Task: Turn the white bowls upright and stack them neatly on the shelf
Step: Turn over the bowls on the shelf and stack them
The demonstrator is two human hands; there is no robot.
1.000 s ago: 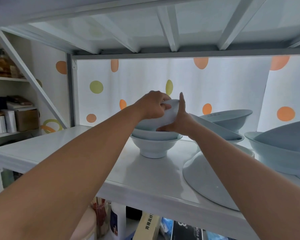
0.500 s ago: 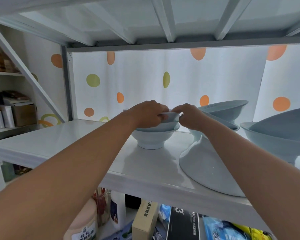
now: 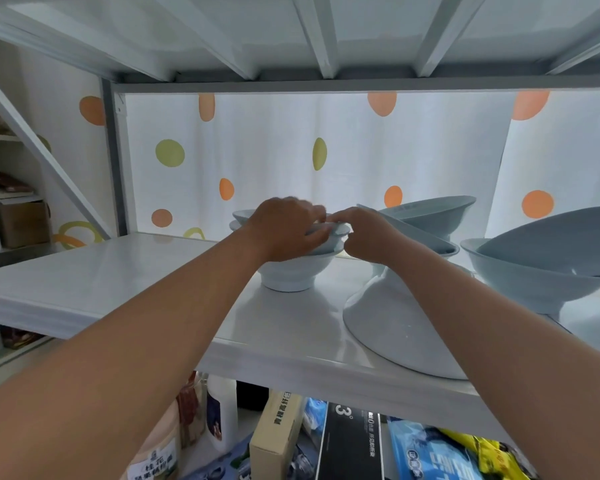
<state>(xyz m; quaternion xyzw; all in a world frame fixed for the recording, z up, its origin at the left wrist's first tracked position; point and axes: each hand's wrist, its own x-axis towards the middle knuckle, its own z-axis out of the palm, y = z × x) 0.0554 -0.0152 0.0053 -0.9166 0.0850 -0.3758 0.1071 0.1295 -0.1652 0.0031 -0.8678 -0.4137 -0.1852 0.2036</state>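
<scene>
A stack of small white bowls (image 3: pixel 291 275) stands upright in the middle of the white shelf (image 3: pixel 118 271). My left hand (image 3: pixel 284 226) lies over the top bowl's rim from the left, fingers curled on it. My right hand (image 3: pixel 368 233) pinches the same rim from the right. A large white bowl (image 3: pixel 381 320) lies upside down just right of the stack, under my right forearm. Behind it, two more bowls (image 3: pixel 430 216) rest tilted. At the far right, a big upright bowl (image 3: pixel 534 282) holds another one tilted inside it.
A dotted curtain (image 3: pixel 326 150) closes the back of the shelf. The upper shelf's ribs (image 3: pixel 323 36) hang low overhead. Below the shelf stand a bottle (image 3: pixel 222 417), a carton (image 3: pixel 274 434) and packets. A side shelf with boxes (image 3: pixel 21 223) stands at the left.
Both hands have lowered the top bowl into the stack; a second ago it was held tilted above the stack. The fingers now rest on its rim.
</scene>
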